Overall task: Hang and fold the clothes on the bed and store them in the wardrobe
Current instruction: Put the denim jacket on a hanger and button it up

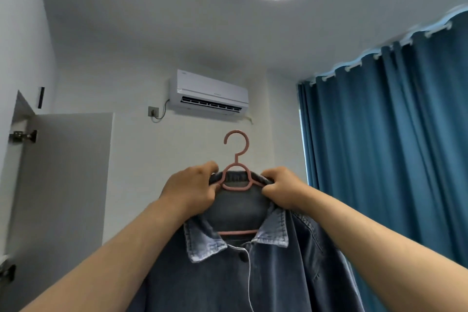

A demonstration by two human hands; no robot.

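Hanging step: left hand (192, 186) and right hand (281, 189) pinch denim shirt (253, 268) collar on pink hanger (236, 159); next likely hook into wardrobe (60, 172).

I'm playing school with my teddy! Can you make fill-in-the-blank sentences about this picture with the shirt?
1. The left hand and right hand both grip a denim ____.
2. The shirt hangs on a ____ hanger.
3. The curtain is ____.
Missing words: shirt, pink, blue.
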